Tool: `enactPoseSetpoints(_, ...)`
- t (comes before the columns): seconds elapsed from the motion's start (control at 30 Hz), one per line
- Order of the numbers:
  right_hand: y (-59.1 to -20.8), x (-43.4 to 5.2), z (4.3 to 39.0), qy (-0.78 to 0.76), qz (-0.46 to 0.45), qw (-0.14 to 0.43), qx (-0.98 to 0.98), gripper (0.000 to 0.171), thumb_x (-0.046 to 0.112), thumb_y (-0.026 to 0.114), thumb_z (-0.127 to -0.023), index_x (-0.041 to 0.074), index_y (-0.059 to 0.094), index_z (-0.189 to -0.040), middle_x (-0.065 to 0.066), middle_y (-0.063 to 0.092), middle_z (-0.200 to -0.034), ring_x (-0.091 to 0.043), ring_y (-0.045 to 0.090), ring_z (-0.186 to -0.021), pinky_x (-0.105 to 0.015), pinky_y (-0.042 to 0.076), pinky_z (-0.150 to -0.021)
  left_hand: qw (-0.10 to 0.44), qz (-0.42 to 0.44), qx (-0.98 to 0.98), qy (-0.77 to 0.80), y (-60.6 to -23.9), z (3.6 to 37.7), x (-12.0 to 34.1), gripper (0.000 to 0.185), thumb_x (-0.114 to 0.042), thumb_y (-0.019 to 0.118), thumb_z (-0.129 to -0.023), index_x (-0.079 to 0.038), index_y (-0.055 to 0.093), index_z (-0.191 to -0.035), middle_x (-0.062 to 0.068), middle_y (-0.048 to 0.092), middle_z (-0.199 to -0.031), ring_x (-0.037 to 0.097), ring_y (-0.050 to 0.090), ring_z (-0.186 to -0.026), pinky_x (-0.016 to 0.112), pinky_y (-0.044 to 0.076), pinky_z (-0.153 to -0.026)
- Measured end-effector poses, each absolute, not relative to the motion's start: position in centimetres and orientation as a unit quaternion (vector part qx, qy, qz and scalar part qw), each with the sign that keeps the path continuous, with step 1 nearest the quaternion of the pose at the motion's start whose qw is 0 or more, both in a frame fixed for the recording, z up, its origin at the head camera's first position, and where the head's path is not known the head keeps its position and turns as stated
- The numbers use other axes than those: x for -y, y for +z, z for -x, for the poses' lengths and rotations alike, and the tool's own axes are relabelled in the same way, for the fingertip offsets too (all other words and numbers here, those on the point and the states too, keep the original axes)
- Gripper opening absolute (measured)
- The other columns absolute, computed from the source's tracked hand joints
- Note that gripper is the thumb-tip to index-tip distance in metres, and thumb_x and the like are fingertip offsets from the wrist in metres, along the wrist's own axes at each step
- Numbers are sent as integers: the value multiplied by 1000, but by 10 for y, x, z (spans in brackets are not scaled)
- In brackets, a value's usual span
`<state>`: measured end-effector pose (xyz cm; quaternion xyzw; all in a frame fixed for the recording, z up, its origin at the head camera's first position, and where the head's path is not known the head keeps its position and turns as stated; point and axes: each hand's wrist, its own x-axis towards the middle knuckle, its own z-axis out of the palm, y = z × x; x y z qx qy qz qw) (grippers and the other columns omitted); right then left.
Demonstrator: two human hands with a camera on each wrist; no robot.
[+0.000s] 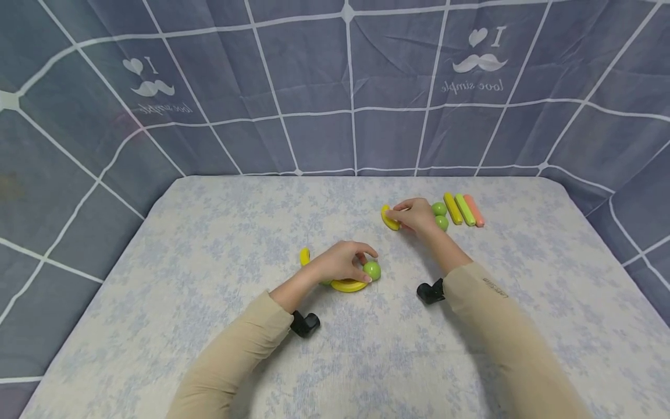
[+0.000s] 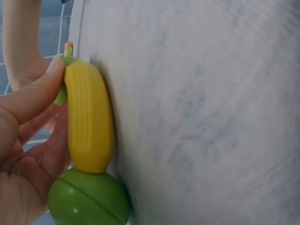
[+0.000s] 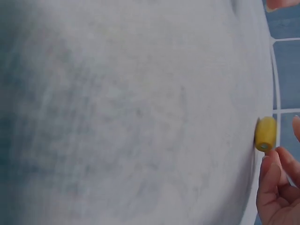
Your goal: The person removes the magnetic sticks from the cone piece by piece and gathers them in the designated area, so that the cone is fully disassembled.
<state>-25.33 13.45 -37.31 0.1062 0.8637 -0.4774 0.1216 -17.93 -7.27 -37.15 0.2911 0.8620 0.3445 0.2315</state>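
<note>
Floral table, coloured sticks

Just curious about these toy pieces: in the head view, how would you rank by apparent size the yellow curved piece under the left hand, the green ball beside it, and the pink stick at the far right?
1. Yellow curved piece, partly hidden.
2. Pink stick, though farther away, so unsure.
3. Green ball.

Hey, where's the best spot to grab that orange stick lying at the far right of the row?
Grip the orange stick at mid-length, pinching from above. It lies flat; its right side is open, but the light green stick sits close against its left, so probably roll it rightward first.
</note>
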Motion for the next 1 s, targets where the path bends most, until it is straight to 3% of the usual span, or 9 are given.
enactPoseSetpoints(0.1, -369, -138, 248, -492, -93, 122, -857, 38, 25, 68, -85, 1, 63, -113, -7, 56, -89, -11, 47, -57, -25, 43, -55, 236, -287, -857, 357, -367, 179, 77, 48, -14, 74, -80, -6, 58, -125, 10, 63, -105, 15, 64, -86, 24, 48, -74)
enactPoseSetpoints(0.23, -366, -141, 239, -478, -57, 119, -868, 36, 27, 68, -86, 3, 64, -113, -6, 57, -84, -16, 51, -64, -28, 45, -60, 228, -298, -852, 365, -362, 182, 85, 45, -11, 74, -80, -3, 59, -122, 12, 63, -103, 17, 63, -87, 24, 49, -75)
enactPoseSetpoints(0.43, -368, -141, 218, -467, 70, 114, -874, 34, 24, 63, -89, 0, 64, -113, -12, 61, -84, -22, 56, -69, -33, 49, -62, 220, -339, -841, 359, -359, 185, 96, 34, -9, 74, -79, 0, 65, -110, 10, 66, -101, 14, 62, -87, 22, 48, -77)
enactPoseSetpoints(0.8, -373, -130, 185, -491, 142, 241, -825, 35, 16, 65, -88, -5, 60, -115, -5, 60, -84, -17, 57, -72, -30, 51, -64, 261, -375, -824, 336, -365, 186, 104, 32, -11, 80, -72, -2, 70, -101, 4, 67, -85, 7, 57, -74, 21, 47, -68)
enactPoseSetpoints(1.0, -372, -126, 180, -492, 144, 286, -809, 39, 14, 68, -85, -5, 59, -117, -7, 59, -84, -16, 56, -71, -31, 51, -64, 269, -392, -818, 324, -366, 183, 103, 35, -10, 80, -72, -5, 69, -105, 1, 65, -86, 11, 58, -78, 20, 47, -71)
